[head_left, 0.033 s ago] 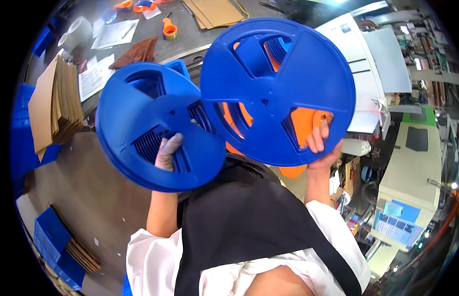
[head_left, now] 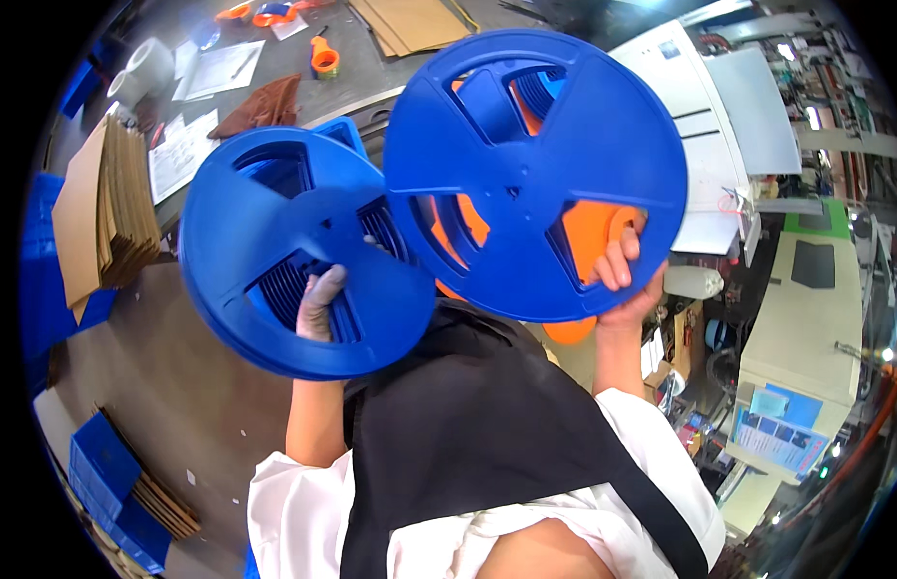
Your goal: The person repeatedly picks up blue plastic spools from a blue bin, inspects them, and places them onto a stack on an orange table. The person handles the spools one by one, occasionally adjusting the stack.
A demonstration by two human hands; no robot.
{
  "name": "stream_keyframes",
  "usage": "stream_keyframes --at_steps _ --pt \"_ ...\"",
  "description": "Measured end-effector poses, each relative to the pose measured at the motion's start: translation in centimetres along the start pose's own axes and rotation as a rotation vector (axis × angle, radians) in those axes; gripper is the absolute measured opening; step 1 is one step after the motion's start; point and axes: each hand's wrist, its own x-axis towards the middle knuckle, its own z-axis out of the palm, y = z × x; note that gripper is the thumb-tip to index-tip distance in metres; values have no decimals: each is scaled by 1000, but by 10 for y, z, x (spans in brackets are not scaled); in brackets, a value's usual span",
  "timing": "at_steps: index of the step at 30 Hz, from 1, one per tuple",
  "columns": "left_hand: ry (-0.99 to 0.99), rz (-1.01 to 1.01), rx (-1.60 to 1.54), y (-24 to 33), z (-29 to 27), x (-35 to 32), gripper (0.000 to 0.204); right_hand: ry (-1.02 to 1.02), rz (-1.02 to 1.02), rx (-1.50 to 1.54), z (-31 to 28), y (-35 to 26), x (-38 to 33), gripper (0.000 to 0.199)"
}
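Left grip: hand clasping blue reel stack, thumb through window, six o'clock of hub.
Right grip: other hand clasping blue reel, four o'clock of hub.
Reel from stack: two o'clock; edges overlap in view, contact unclear.
Overlap: nearer left hand.
Long axis: none, round.

A dark grey flat-topped worktable stretches beyond the left fingers; a smooth brown-grey floor lies left of and below them. Right of the right fingers stands a boxy cream-and-green machine cabinet, small bright white lamps glowing farther right.
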Motion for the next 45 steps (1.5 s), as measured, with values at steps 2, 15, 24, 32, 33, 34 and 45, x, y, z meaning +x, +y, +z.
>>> stream_keyframes --at_steps 2,15,24,32,33,34,45 --pt "-57 -17 -76 -1 -6 -2 58 53 3 144 -1 5 2 59" --pt "-127 113 567 -22 -15 40 39 -50 265 -392 66 59 15 60" --pt "-467 199 594 -44 -23 43 39 -392 273 -949 105 102 -1 64" --pt "-476 -135 -121 -22 -11 33 67 304 94 -673 48 22 30 77" --pt "-543 -141 -255 -23 -16 36 64 316 118 -522 34 12 29 74" --pt "-578 -110 -316 -22 -19 36 62 326 109 -476 22 8 29 71" --pt "-444 74 -324 -15 -26 37 57 82 51 118 -48 -49 -4 68"
